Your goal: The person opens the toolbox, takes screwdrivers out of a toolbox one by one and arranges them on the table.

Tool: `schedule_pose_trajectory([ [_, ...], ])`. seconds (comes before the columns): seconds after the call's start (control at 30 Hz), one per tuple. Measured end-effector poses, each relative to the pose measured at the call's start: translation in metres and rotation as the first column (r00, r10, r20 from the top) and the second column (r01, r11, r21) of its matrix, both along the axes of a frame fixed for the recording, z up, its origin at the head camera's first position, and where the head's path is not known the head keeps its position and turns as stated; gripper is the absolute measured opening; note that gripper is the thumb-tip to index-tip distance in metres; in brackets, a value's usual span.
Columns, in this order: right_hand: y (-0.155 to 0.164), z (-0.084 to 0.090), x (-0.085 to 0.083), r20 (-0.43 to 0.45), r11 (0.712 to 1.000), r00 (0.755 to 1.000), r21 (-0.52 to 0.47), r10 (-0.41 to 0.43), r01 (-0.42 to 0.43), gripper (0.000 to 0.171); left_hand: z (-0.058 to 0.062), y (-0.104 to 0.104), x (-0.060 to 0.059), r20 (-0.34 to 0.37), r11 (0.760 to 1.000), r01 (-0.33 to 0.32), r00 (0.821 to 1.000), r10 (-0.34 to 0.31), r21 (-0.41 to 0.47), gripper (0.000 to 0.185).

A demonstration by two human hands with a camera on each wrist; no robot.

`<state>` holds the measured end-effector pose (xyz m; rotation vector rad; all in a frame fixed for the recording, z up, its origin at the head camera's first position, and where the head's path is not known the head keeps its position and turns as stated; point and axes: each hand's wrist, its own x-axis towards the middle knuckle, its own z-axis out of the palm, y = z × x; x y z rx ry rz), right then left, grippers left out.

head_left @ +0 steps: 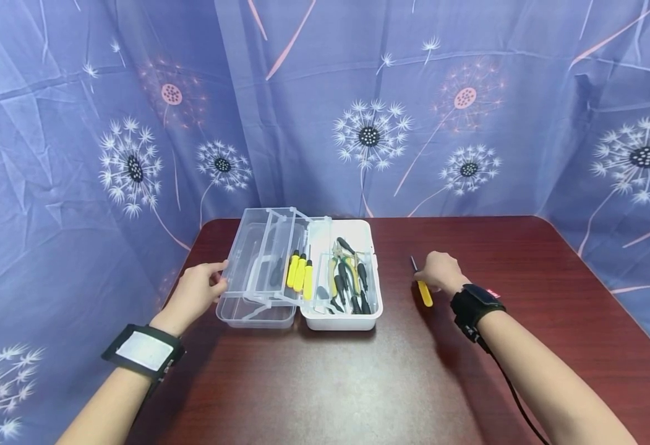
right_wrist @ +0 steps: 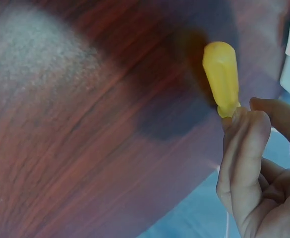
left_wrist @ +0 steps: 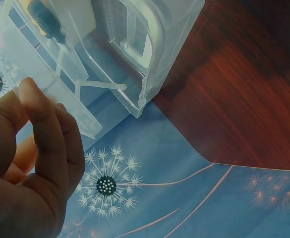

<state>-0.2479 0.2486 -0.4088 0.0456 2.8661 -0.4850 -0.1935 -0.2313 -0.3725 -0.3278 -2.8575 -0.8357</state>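
Observation:
My left hand (head_left: 193, 287) pinches the left edge of the clear plastic tray (head_left: 241, 247) between thumb and fingers. That tray is swung out to the left of the white toolbox (head_left: 341, 322). Several yellow-handled screwdrivers (head_left: 300, 275) lie in its right compartment. Over the table to the right of the box, my right hand (head_left: 441, 272) holds a screwdriver with a yellow handle (right_wrist: 221, 74). The fingers grip it near the front of the handle, whose butt end points toward me. Its thin shaft (head_left: 414, 264) reaches away past the fingertips.
Inside the white box lie pliers (head_left: 347, 272) and several black-handled tools (head_left: 362, 276). The clear lid (head_left: 255, 318) rests under the raised tray. A small red tag (head_left: 493, 293) is near the right wrist. Dandelion-print curtains (head_left: 302, 123) hang behind the dark wooden table (head_left: 302, 383).

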Motion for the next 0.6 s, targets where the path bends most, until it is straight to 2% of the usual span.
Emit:
schedule_pose_trajectory([
  [0.6,0.006,0.021,-0.004,-0.032,1.0,0.999,0.017,0.013,-0.012,0.037,0.001,-0.001,0.0,0.008,1.0,-0.004,1.0,0.004,0.006,0.044],
])
